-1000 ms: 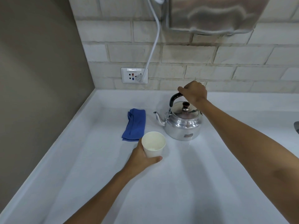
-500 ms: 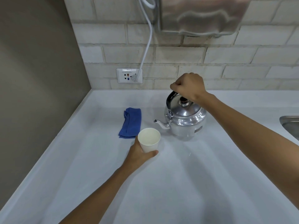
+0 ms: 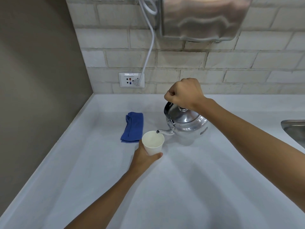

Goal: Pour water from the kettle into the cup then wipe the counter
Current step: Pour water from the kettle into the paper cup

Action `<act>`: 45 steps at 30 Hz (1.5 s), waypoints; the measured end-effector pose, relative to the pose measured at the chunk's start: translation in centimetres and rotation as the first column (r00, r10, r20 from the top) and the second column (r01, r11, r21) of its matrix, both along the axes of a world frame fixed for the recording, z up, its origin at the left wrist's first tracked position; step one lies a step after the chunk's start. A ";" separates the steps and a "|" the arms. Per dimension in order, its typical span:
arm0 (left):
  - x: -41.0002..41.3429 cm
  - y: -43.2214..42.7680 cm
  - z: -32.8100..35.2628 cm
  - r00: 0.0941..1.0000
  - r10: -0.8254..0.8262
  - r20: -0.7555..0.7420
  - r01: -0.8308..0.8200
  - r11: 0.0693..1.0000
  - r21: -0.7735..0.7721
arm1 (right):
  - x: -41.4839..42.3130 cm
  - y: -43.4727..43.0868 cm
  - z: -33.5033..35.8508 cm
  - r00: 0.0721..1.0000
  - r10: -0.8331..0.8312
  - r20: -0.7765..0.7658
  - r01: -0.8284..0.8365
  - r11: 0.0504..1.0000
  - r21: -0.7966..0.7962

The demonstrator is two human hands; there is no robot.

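Observation:
A shiny metal kettle (image 3: 188, 124) hangs tilted to the left above the white counter (image 3: 181, 187), its spout tip over the rim of a white paper cup (image 3: 152, 142). My right hand (image 3: 184, 95) is closed around the kettle's black handle. My left hand (image 3: 143, 157) grips the cup from below and behind, on the counter. I cannot tell whether water is flowing. A folded blue cloth (image 3: 132, 127) lies on the counter just left of the cup.
A brick wall runs along the back with a white socket (image 3: 131, 79) and a white cable (image 3: 149, 52) plugged in. A steel appliance (image 3: 203, 19) hangs above. A grey side wall closes the left. A sink edge (image 3: 295, 131) shows at far right.
My right hand lifted the kettle off the counter and tipped it left, bringing the spout over the cup. My left hand kept hold of the cup.

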State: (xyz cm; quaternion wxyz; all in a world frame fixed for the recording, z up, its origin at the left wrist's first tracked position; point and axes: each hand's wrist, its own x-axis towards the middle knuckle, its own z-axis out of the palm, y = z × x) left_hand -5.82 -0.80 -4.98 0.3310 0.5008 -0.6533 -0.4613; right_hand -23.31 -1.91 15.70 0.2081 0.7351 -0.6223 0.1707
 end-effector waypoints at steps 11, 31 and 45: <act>0.1 0.3 0.3 1.000 -0.005 -0.005 0.005 1.000 0.005 | 0.9 0.7 1.0 0.996 0.019 -0.083 -0.021 1.000 -0.024; 0.1 -0.1 -0.2 1.000 -0.008 -0.001 0.008 1.000 0.000 | 1.4 0.9 2.5 0.986 0.030 -0.165 -0.034 0.999 -0.020; 0.0 0.0 -0.2 1.000 -0.005 -0.011 0.005 1.000 0.004 | 1.2 0.9 2.7 0.981 0.030 -0.193 -0.030 1.000 0.003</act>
